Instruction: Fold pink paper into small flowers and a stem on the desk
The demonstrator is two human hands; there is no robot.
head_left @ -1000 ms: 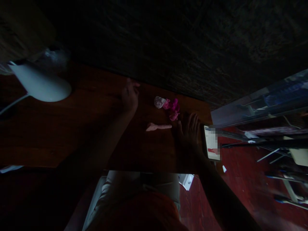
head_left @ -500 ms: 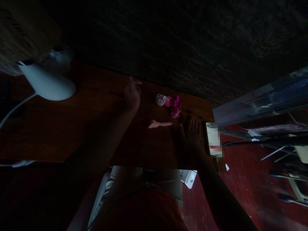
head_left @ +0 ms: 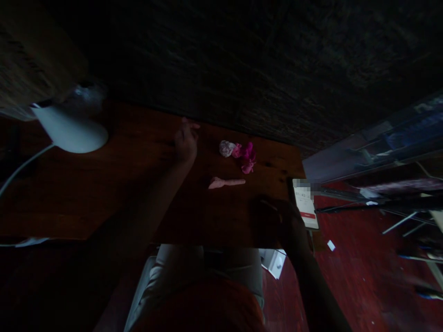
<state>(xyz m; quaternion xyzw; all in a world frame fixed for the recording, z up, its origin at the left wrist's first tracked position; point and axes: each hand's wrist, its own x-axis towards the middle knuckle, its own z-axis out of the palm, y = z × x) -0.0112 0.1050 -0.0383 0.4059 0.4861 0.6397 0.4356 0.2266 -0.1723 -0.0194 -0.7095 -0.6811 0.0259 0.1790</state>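
Near the wall side of the wooden table, my left hand (head_left: 187,142) rests with loosely bent fingers, two of them apart, and nothing shows in it. To its right lies a cluster of crumpled pieces: a whitish-pink one (head_left: 226,148), a small pink one (head_left: 237,150) and a magenta one (head_left: 248,158). Closer to me lies a limp pale pink piece (head_left: 226,183), flared at its left end and narrow to the right; neither hand touches it. My right hand (head_left: 285,216) is beside the phone (head_left: 305,210), its fingers bent and dark in shadow, so their grip is unclear.
A white rounded device (head_left: 74,131) with a cable stands on the left of the table (head_left: 131,138), beside a cardboard box (head_left: 38,55). A dark wall (head_left: 221,60) runs behind. Below lie a white box (head_left: 274,262) and a red floor (head_left: 349,276); thin stands are at right.
My right hand has drawn back toward me and its fingers have gone from spread flat to bent. My left hand stays nearly in place. The view has shifted slightly.
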